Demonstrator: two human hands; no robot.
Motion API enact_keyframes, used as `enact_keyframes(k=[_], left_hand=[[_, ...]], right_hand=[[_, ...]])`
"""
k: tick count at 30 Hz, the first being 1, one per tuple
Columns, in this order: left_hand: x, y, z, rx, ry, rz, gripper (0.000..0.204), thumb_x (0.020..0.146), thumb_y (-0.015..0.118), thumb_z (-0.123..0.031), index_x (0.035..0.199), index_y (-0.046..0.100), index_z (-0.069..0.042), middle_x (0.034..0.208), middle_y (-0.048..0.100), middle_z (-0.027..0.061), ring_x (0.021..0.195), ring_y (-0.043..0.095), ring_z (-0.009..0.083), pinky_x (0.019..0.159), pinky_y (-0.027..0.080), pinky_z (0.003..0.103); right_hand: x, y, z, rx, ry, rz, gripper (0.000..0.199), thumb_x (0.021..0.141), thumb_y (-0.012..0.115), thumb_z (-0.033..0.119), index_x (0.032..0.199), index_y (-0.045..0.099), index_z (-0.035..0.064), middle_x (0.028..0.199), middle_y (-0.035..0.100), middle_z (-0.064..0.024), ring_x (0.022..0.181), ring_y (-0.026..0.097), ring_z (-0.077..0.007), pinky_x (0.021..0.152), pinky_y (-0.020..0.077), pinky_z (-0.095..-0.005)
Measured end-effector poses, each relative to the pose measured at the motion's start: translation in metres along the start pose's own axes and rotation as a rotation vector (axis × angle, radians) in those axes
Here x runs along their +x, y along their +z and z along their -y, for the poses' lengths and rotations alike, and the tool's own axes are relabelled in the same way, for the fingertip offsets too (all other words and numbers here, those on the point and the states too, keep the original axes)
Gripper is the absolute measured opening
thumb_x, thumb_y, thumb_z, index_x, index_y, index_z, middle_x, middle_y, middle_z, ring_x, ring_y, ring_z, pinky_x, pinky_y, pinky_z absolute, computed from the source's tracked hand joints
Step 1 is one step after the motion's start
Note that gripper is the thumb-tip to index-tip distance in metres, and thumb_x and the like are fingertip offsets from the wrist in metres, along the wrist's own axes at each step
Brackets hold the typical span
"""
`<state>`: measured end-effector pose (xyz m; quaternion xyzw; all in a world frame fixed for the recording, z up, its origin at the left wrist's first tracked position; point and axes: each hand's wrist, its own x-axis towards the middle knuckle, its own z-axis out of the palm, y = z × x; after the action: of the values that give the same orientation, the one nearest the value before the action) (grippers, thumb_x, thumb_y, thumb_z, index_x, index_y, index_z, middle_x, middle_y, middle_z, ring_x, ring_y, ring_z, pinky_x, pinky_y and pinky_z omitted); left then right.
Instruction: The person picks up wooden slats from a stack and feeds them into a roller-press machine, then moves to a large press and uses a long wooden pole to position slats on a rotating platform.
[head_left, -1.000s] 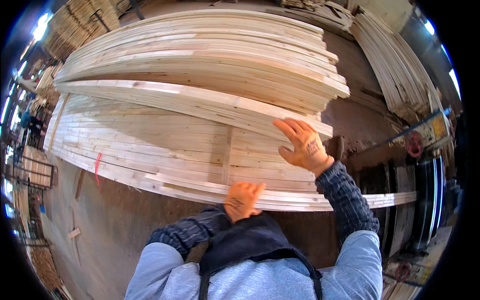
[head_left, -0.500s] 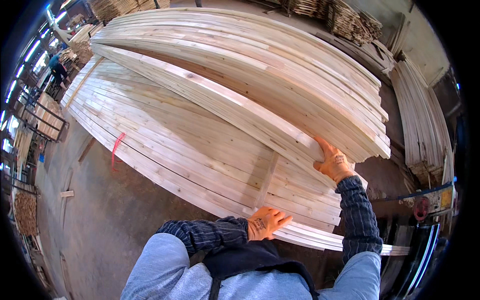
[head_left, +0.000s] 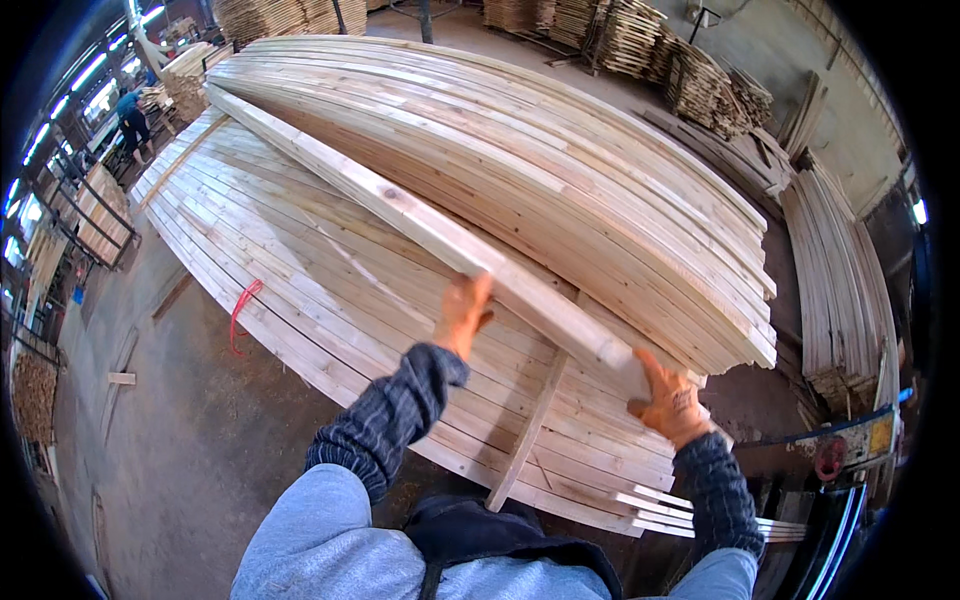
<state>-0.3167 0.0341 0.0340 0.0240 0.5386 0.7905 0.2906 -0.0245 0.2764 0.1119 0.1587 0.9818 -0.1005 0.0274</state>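
A long pale wooden plank runs diagonally across a broad layer of boards, from the far left toward my right side. My right hand, in an orange glove, is closed over the plank's near right end, thumb on the near side. Also orange-gloved, my left hand is at the plank's near edge around mid-length, its fingers against the wood and slightly blurred. Below the plank, a thin wooden strip lies across the board layer. The undersides of both hands' grips are hidden.
Behind the plank rises a taller stack of boards. A red strap hangs over the left edge. Thin strips jut out at lower right. More lumber stands at right. A person bends far left.
My left hand has left the near edge of the boards and moved up to the plank. The strip across the layer is now more exposed. My right hand stays at the plank's end.
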Motion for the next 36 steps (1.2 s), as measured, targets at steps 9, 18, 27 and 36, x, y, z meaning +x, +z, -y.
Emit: enact_keyframes(k=[9,18,27,36], left_hand=[[-0.042,-0.071,0.013,-0.42,-0.127,-0.167,0.043,0.099,0.074,-0.04,0.125,0.065,-0.007,0.114,0.07,0.0079,0.106,0.069,0.0229,0.091,0.06,0.039],[-0.184,-0.03,0.08,-0.084,-0.565,0.199,0.061,0.1,0.073,-0.037,0.144,0.049,-0.003,0.137,0.062,0.0148,0.118,0.066,0.0244,0.103,0.055,0.034],[-0.187,-0.095,0.043,0.825,-0.265,0.804,0.056,0.097,0.075,-0.031,0.139,0.058,0.002,0.127,0.068,0.0157,0.115,0.066,0.0182,0.1,0.053,0.034],[-0.09,-0.132,-0.067,1.605,0.881,0.617,0.071,0.076,0.076,-0.021,0.143,0.058,-0.008,0.143,0.058,0.0204,0.135,0.054,0.0403,0.113,0.045,0.053]], right_hand=[[0.013,0.034,0.05,0.8,-0.15,0.592,0.091,0.085,0.086,0.04,0.157,0.041,0.0095,0.142,0.061,-0.0219,0.13,0.062,-0.0344,0.109,0.0516,-0.0425],[0.176,0.128,0.249,1.343,-0.067,0.848,0.076,0.086,0.082,0.046,0.143,0.053,0.0029,0.13,0.066,-0.0164,0.112,0.067,-0.0237,0.09,0.0576,-0.0394],[0.045,0.134,0.185,0.789,0.078,0.548,0.108,0.069,0.089,0.056,0.152,0.049,-0.001,0.139,0.064,-0.0288,0.127,0.064,-0.0358,0.108,0.05,-0.0392],[-0.158,0.108,0.03,0.249,0.201,0.323,0.099,0.066,0.091,0.045,0.152,0.051,0.0174,0.128,0.069,-0.0206,0.124,0.064,-0.0373,0.109,0.0483,-0.0453]])
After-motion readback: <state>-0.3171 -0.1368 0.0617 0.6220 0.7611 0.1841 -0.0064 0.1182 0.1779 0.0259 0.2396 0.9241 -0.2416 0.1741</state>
